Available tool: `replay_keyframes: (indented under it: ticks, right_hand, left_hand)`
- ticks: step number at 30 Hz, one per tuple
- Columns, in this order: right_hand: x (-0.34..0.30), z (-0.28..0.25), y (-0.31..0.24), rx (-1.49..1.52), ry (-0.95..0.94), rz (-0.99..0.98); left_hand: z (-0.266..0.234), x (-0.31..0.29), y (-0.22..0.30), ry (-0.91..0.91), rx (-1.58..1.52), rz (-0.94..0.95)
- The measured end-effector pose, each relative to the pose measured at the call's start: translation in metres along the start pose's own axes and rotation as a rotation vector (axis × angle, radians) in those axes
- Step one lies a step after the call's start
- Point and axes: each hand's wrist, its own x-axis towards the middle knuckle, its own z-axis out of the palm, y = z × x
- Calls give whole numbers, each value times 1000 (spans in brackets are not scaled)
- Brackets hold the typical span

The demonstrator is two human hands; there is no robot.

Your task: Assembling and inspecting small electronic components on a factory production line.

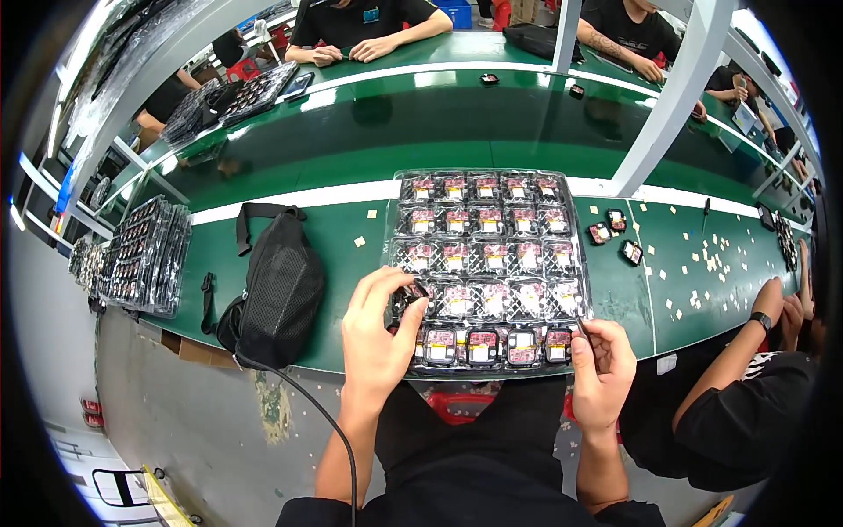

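A clear plastic tray (580, 263) lies before me on the green bench, filled with rows of small square black-framed units with pink and white faces. Over its front left corner, my left hand (379, 329) pinches one such black-framed unit (413, 292) between thumb and fingers. In the front row, the nearest units (440, 346) sit face up in their pockets. At the tray's front right corner, my right hand (601, 364) is closed around a thin dark stick-like tool (583, 331), its tip close to the last unit (558, 345) of that row. The fingers partly hide the tool.
Left of the tray lies a black bag (285, 285), with stacked filled trays (145, 255) beyond it. Loose units (600, 233) and scattered pale chips (707, 263) lie right. A white post (672, 101) rises behind; a co-worker's arm (746, 338) is close on the right.
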Motion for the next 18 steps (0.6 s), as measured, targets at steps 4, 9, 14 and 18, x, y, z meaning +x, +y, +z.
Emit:
replay_keyframes:
  ticks: [4, 9, 14, 18]
  right_hand:
    - [1, -1, 1, -4, 0, 12]
    - [3, -5, 5, 3, 55, 50]
    - [3, -8, 6, -7, 37, 50]
    - [3, -8, 9, -18, 28, 30]
  left_hand:
    - [2, -9, -5, 48, -20, -29]
    - [7, -11, -6, 64, -76, -54]
    - [7, -12, 1, 26, 20, -50]
    - [7, -18, -2, 41, 178, 23]
